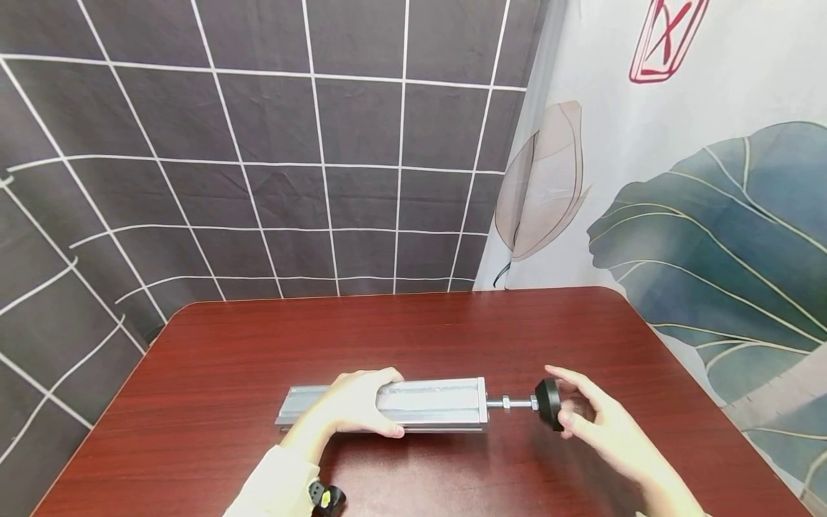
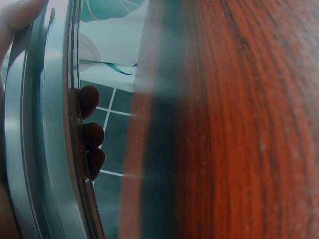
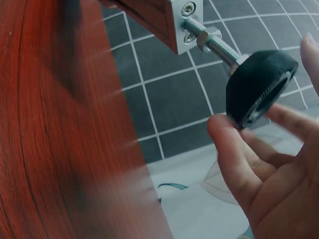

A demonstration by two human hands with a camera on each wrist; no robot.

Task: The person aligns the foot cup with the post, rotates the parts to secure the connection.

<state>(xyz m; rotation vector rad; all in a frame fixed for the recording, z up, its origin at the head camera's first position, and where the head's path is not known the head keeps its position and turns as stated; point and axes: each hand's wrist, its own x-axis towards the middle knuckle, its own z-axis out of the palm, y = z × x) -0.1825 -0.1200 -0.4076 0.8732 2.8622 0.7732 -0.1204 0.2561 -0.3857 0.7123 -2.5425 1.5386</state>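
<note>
My left hand (image 1: pixel 355 402) grips a silvery aluminium profile (image 1: pixel 446 402), thumb along the near side and fingers over the far side. In the left wrist view several fingertips (image 2: pixel 93 136) curl past the edge of the grooved profile (image 2: pixel 55 129). A threaded rod (image 1: pixel 520 403) with a nut (image 1: pixel 506 403) sticks out of the profile's right end and carries a black levelling foot (image 1: pixel 548 404). Around that foot my right hand (image 1: pixel 601 424) is spread, the thumb (image 3: pixel 224 132) right at its rim and the other fingers loosely bent, partly blurred.
Underneath is a reddish-brown wooden table (image 1: pixel 213 373) with rounded far corners. A dark cloth with white grid lines (image 1: pixel 362 122) hangs behind it, and a white leaf-patterned curtain (image 1: pixel 607 143) hangs at the right. Screws (image 3: pixel 188 8) show in the profile's end plate.
</note>
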